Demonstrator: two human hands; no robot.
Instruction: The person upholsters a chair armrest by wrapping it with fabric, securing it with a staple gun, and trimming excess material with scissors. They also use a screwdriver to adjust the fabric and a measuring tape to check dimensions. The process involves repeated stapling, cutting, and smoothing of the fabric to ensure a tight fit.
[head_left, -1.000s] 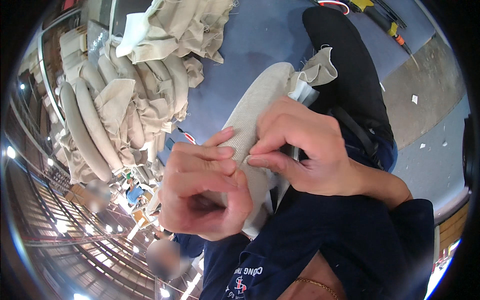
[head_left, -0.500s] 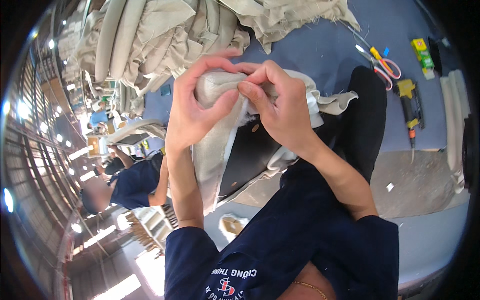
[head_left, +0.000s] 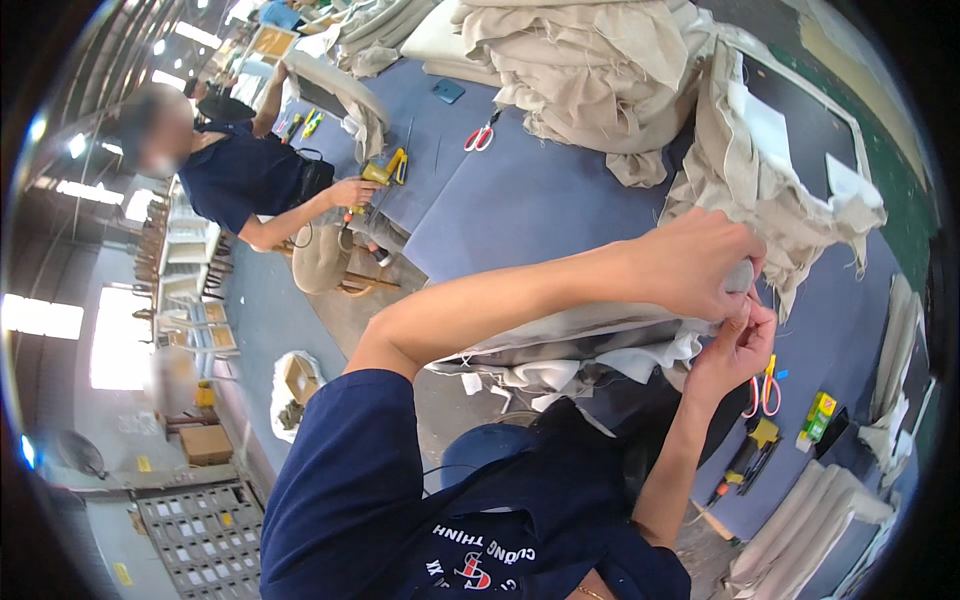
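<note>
A beige fabric-covered cushion (head_left: 570, 326) is held in front of me, mostly hidden behind my left forearm. White and beige cloth edges hang loose along its lower side. My left hand (head_left: 705, 262) curls around its far right corner, where a pale rounded bit of cover (head_left: 739, 277) shows between the fingers. Just below, my right hand (head_left: 737, 348) has thumb and forefinger pinched together at the same corner. Whatever thin edge lies in that pinch is too small to make out.
Heaped beige fabric covers (head_left: 600, 80) and a partly covered black panel (head_left: 785, 110) lie beyond my hands. Red-handled scissors (head_left: 481, 136), a phone (head_left: 448, 91), a yellow-black staple gun (head_left: 752, 450) and a green-yellow box (head_left: 817, 420) rest on the blue-grey table (head_left: 520, 200). A co-worker (head_left: 250, 180) holds a yellow tool at left.
My view has swung, bringing more of the table and co-worker into sight. Both hands now work at the cushion's right corner; its black underside, visible before, is hidden.
</note>
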